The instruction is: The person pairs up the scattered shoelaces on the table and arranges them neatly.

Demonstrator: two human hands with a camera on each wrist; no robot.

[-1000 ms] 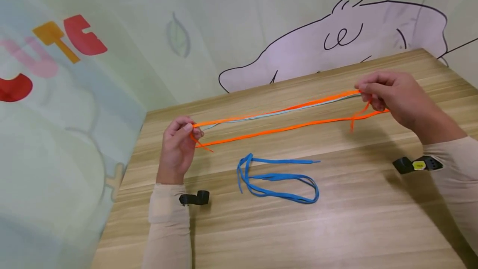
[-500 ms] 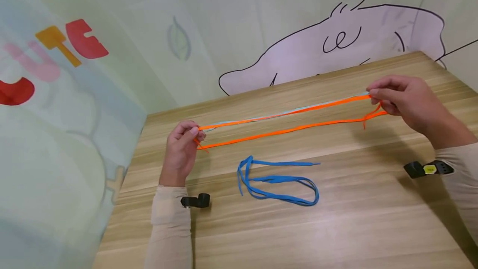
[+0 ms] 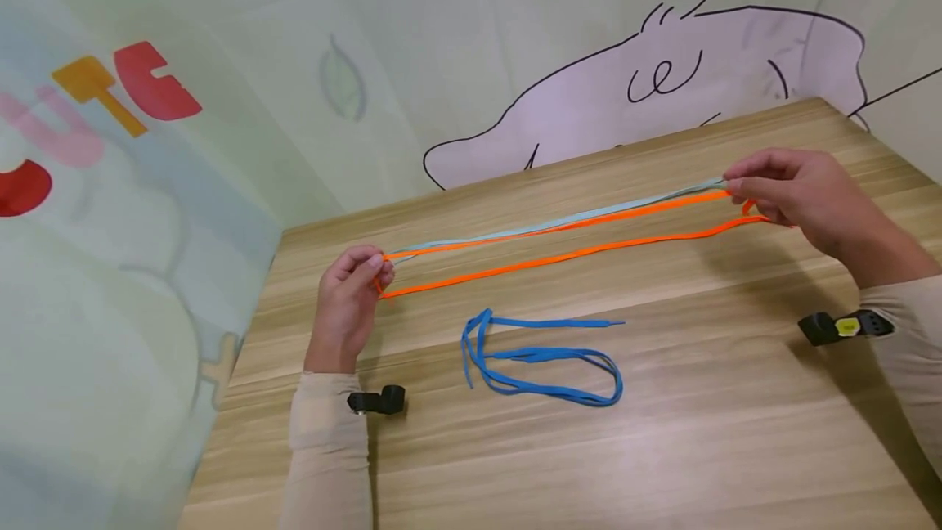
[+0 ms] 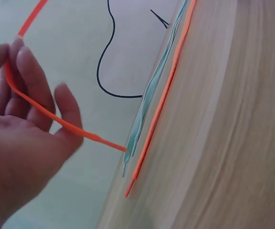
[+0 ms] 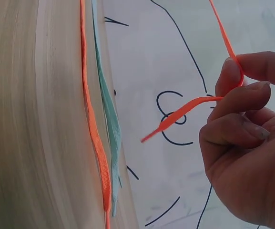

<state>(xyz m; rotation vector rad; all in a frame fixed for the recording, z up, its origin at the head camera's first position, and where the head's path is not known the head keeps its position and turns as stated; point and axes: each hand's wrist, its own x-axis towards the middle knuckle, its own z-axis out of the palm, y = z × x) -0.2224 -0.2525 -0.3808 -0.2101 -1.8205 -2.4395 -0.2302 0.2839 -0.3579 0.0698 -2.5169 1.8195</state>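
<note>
My left hand pinches an orange shoelace near one end, between thumb and index finger. The right hand pinches the same lace near its other end, and the lace stretches straight between them. A short tail of the lace hangs across the left palm in the left wrist view. At the right hand, the lace's tipped end pokes out past the fingers. Below it on the table lies a second orange shoelace, laid out lengthwise. Light blue shoelace strands lie farther back, just behind the held lace in the head view.
A blue shoelace lies loosely looped on the wooden table, nearer to me. Behind the table's back edge hangs a pale printed curtain with cartoon drawings and letters. A black wrist camera sits on the left cuff.
Both hands shift slightly right, the right one more, then the left eases back. The held orange lace sits nearer to me, so more light blue shows behind it. Its dangling tails have swung inward.
</note>
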